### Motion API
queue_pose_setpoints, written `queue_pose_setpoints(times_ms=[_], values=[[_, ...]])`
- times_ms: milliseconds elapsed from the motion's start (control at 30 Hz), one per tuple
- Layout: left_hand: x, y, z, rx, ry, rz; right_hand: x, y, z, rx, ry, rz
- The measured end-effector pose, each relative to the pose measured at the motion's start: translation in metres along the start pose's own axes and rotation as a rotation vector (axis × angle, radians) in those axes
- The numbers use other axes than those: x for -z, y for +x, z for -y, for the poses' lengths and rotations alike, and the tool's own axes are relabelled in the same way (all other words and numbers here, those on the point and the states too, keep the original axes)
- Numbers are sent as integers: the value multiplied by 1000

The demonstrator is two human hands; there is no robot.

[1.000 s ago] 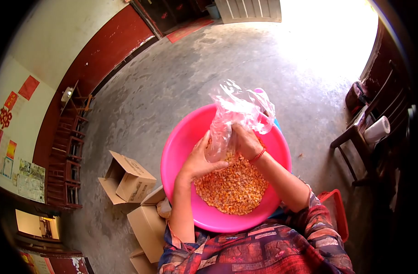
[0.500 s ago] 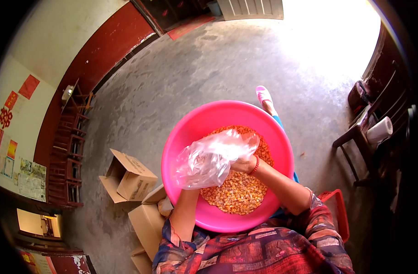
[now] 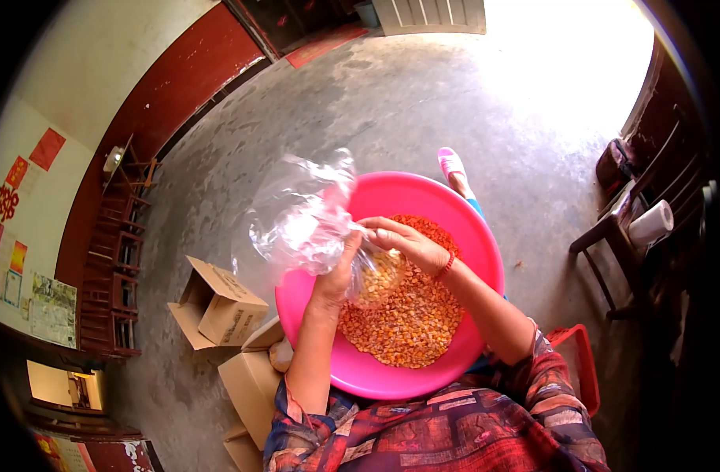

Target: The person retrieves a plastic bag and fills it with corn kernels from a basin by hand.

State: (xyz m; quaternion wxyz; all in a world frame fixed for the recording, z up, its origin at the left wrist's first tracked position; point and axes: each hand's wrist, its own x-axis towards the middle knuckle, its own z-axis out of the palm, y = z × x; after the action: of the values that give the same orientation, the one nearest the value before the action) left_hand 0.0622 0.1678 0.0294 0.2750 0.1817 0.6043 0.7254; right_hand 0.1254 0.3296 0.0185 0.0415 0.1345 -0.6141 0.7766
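A large pink basin [image 3: 462,212] holds a heap of orange-yellow corn kernels [image 3: 407,338]. Above its left half is a clear plastic bag [image 3: 301,224], its loose upper part puffed out past the rim. The bag's lower end, with some kernels inside, hangs over the heap. My left hand [image 3: 338,271] is closed around the gathered middle of the bag. From the right, my right hand [image 3: 411,242], a red bracelet at the wrist, pinches the same gathered plastic with its fingertips.
Open cardboard boxes [image 3: 234,311] stand on the concrete floor left of the basin. A wooden chair [image 3: 612,228] with a white paper roll [image 3: 651,223] is at the right, and a red plastic crate [image 3: 584,370] sits near my right elbow. Dark wooden chairs [image 3: 112,291] line the left wall.
Both hands have risen from inside the basin with the bag. Its loose part now spreads up and left beyond the rim, and kernels show in its lower end.
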Motion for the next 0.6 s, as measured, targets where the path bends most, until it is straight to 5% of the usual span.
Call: queue_pose_setpoints(times_ms=[200, 300, 433, 600], values=[[-3, 0, -10, -79, -249, -11, -3, 0, -15, -233, 88, 38], [8, 4, -6, -83, -375, -26, 0, 0, -9, -527, 72, 107], [10, 1, -9, -60, -324, 12, -3, -3, -9, -388, 36, 116], [11, 3, 4, 10, -187, -207, 2, 3, -27, -281, -69, 222]])
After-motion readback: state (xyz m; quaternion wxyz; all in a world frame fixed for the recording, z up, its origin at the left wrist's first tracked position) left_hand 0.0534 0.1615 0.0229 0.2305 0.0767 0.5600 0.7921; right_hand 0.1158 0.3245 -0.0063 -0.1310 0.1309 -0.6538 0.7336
